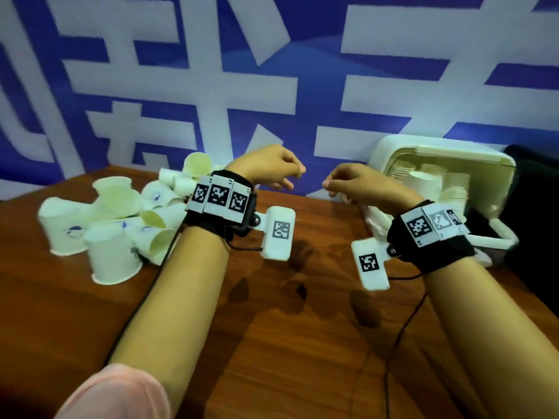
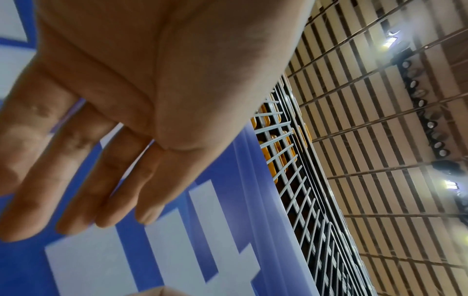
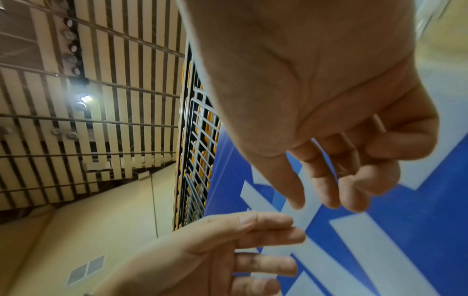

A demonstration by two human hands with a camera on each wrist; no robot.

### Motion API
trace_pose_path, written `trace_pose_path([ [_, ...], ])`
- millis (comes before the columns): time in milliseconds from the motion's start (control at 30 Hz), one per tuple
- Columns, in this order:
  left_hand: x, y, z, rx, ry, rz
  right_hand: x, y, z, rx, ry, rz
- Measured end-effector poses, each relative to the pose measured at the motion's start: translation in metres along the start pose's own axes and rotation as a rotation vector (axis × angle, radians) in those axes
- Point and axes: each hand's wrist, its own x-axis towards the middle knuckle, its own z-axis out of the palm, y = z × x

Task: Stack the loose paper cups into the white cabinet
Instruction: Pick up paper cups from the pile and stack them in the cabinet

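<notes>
Several loose white paper cups [image 1: 115,219] lie in a heap on the left of the wooden table [image 1: 272,343], some upright, some tipped over. The white cabinet [image 1: 438,152] stands at the back right with its front open, and stacked cups [image 1: 423,182] show inside. My left hand [image 1: 281,173] and right hand [image 1: 341,186] hover close together above the table's middle, between the heap and the cabinet. Both are empty. In the left wrist view my left hand [image 2: 101,180] shows relaxed, nearly straight fingers. In the right wrist view my right hand [image 3: 329,180] has loosely curled fingers.
The cabinet's door [image 1: 502,237] hangs open at its right front. A black object [image 1: 538,192] sits beside the cabinet. A blue and white banner [image 1: 272,86] stands behind the table. A thin black cable [image 1: 402,328] trails across the table from my right wrist.
</notes>
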Motion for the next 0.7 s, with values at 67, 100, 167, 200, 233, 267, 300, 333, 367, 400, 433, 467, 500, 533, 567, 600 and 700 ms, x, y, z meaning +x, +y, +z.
trace_pose_path([
  [67, -0.016, -0.016, -0.023, 0.021, 0.051, -0.043, 0.011, -0.024, 0.02, -0.023, -0.086, -0.025],
  [100, -0.023, -0.026, -0.035, 0.038, 0.075, -0.071, 0.016, -0.036, 0.031, -0.031, -0.123, -0.036],
  [167, -0.038, -0.046, -0.057, 0.084, 0.12, -0.143, 0.027, -0.059, 0.055, -0.027, -0.188, -0.048],
  [200, -0.046, -0.057, -0.067, 0.128, 0.14, -0.178, 0.032, -0.07, 0.068, -0.02, -0.22, -0.049],
  [233, -0.053, -0.066, -0.075, 0.196, 0.153, -0.211, 0.038, -0.079, 0.081, -0.011, -0.254, -0.046],
  [267, -0.061, -0.075, -0.083, 0.277, 0.158, -0.241, 0.043, -0.087, 0.095, -0.003, -0.293, -0.041],
  [300, -0.07, -0.083, -0.09, 0.353, 0.155, -0.272, 0.049, -0.095, 0.109, 0.005, -0.33, -0.038],
  [333, -0.078, -0.09, -0.096, 0.412, 0.147, -0.3, 0.054, -0.1, 0.123, 0.014, -0.366, -0.035],
  [367, -0.085, -0.098, -0.101, 0.45, 0.133, -0.326, 0.059, -0.105, 0.137, 0.025, -0.403, -0.032],
  [400, -0.09, -0.104, -0.104, 0.479, 0.112, -0.345, 0.064, -0.108, 0.149, 0.03, -0.436, -0.031],
  [433, -0.095, -0.111, -0.107, 0.499, 0.088, -0.359, 0.067, -0.111, 0.161, 0.027, -0.468, -0.032],
  [467, -0.099, -0.118, -0.109, 0.511, 0.061, -0.367, 0.071, -0.114, 0.173, 0.02, -0.494, -0.034],
  [500, -0.102, -0.124, -0.108, 0.516, 0.04, -0.375, 0.075, -0.116, 0.183, 0.01, -0.52, -0.029],
  [533, -0.105, -0.129, -0.107, 0.518, 0.03, -0.383, 0.079, -0.118, 0.194, 0.006, -0.557, -0.019],
  [567, -0.106, -0.132, -0.105, 0.518, 0.033, -0.386, 0.081, -0.119, 0.202, -0.006, -0.598, -0.008],
  [600, -0.107, -0.136, -0.102, 0.515, 0.045, -0.384, 0.084, -0.12, 0.209, -0.02, -0.629, -0.006],
  [700, -0.104, -0.144, -0.094, 0.494, 0.075, -0.373, 0.086, -0.123, 0.228, -0.021, -0.655, 0.012],
])
